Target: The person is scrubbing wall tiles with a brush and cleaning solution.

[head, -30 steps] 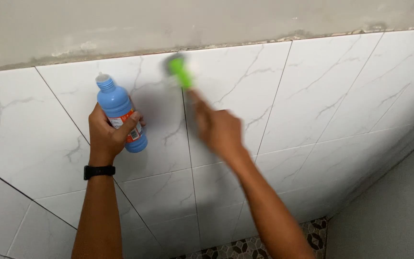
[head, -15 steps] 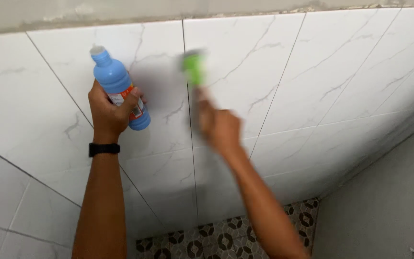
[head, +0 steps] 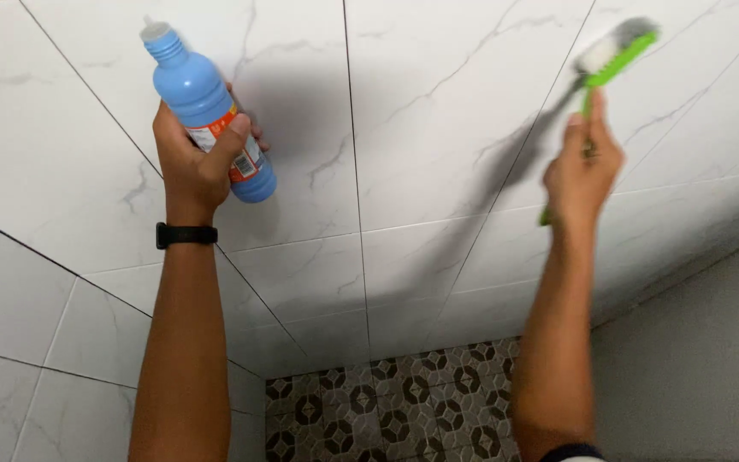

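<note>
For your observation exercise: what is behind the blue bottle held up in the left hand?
Behind the blue bottle is white marble-look wall tile with dark grout lines. The left hand covers part of the bottle's label and the tile behind it.

brush handle: our right hand hides its middle
brush bristles: motion-blurred
bottle label: partly under our left hand

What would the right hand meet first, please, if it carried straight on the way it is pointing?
Probably the white marbled wall tile: the right hand aims its green brush up at it, though depth is unclear.
</note>
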